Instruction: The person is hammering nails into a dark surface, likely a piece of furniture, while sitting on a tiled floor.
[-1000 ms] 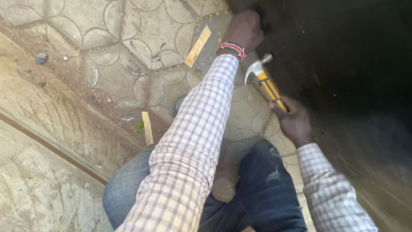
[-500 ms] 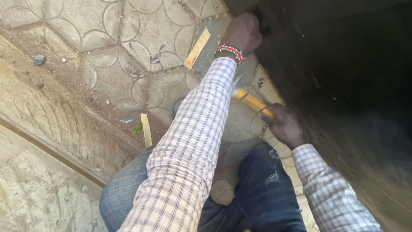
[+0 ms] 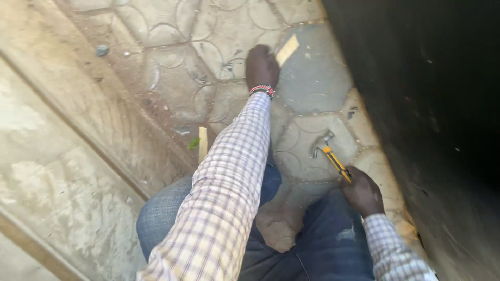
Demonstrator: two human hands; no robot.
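Denim at our knees: blue jeans (image 3: 317, 250) filled the bottom of the view, and we were crouched over the patterned paving (image 3: 219, 36).
Right hand: our right hand (image 3: 362, 192) was clenched around the end of the yellow-and-black handle of the claw hammer (image 3: 329, 155).
Hammer position: its steel head lay low over the paving, just beside the dark wall (image 3: 432, 104), pointing away from us; we could not tell if it touched the ground.
Left hand: our left hand (image 3: 262, 66), with a beaded wristband (image 3: 262, 90) at the cuff of the checked sleeve, reached out flat-backed toward the ground; its fingers were hidden beneath it, so we could not tell if it gripped anything.
Wood near the left hand: a pale wooden strip (image 3: 287, 50) lay just beyond the fingers, very close to them.
Other wood: a second strip (image 3: 202, 144) lay beside a green scrap, left of our arm.
Step, as we judged it: hammer idle, the left hand fetching.
Next move, as we judged it: a firm pinch on the far strip while the hammer waited low.
Far edge: a small grey stone (image 3: 102, 50) sat well apart.
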